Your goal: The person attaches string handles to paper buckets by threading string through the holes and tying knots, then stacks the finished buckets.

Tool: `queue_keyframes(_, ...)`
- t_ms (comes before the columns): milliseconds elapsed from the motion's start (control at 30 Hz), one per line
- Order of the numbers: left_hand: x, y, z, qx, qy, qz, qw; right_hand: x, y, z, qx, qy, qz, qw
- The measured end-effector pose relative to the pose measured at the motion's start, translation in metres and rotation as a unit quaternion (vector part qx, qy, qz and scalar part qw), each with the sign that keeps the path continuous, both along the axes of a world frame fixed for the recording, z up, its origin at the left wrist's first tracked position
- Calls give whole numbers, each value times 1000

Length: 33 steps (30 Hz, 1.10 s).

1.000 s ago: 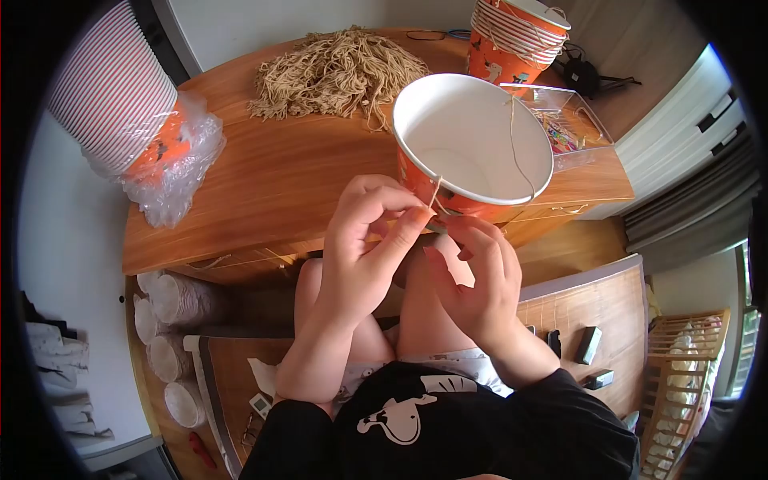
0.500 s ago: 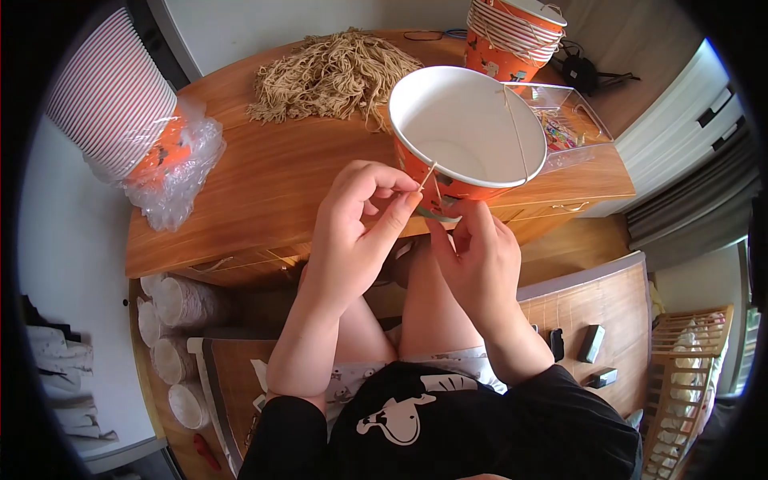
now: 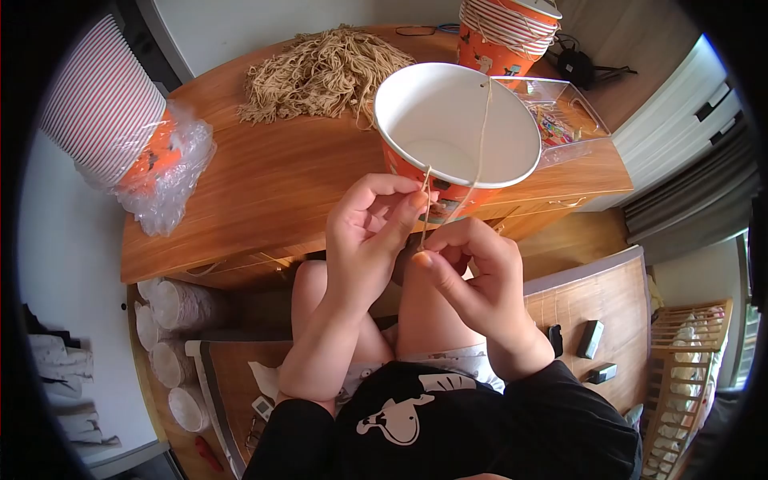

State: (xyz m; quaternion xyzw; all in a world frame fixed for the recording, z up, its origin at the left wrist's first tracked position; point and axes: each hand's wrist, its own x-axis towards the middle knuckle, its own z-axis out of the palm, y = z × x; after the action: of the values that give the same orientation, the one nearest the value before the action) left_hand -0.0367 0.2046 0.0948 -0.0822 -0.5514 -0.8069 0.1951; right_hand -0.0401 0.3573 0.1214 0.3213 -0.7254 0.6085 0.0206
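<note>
An orange paper bucket with a white inside and rim stands at the table's front edge, tilted toward me. A thin twine cord runs from a hole at its far rim across the opening and down to my hands. My left hand pinches the cord between thumb and fingers just below the near rim. Lower down, my right hand pinches the same cord between thumb and forefinger. Whether a knot sits between the fingers is hard to see.
A heap of twine lies at the back of the wooden table. Stacked buckets in plastic wrap stand left; more orange buckets stand back right, near a clear tray. Wrapped stacks sit on the floor.
My right hand has moved down and left from the bucket's side, drawing the cord downward. The cord across the opening now slants toward my hands. My left hand has lowered slightly.
</note>
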Motion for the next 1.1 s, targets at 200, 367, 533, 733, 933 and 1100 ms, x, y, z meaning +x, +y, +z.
queue_keyframes(200, 2, -5, 5, 104, -38, -94, 989, -9, -7, -1, 93, 144, -87, 981)
queue_keyframes(367, 2, -5, 7, 137, -40, -122, 982, -11, -8, 0, 40, 141, -139, 979)
queue_keyframes(533, 2, -4, 2, 105, -7, -102, 989, -15, -12, 14, 47, 197, -191, 961)
queue_keyframes(733, 3, -12, -2, 170, -21, -165, 971, -17, -12, 18, 47, 232, -149, 960)
queue_keyframes(933, -1, -7, -3, 155, -40, -162, 974, -12, -10, 20, 76, 123, -119, 982)
queue_keyframes(1100, -5, -11, -8, 223, -33, -220, 949, -13, -9, 20, 55, 139, -105, 983)
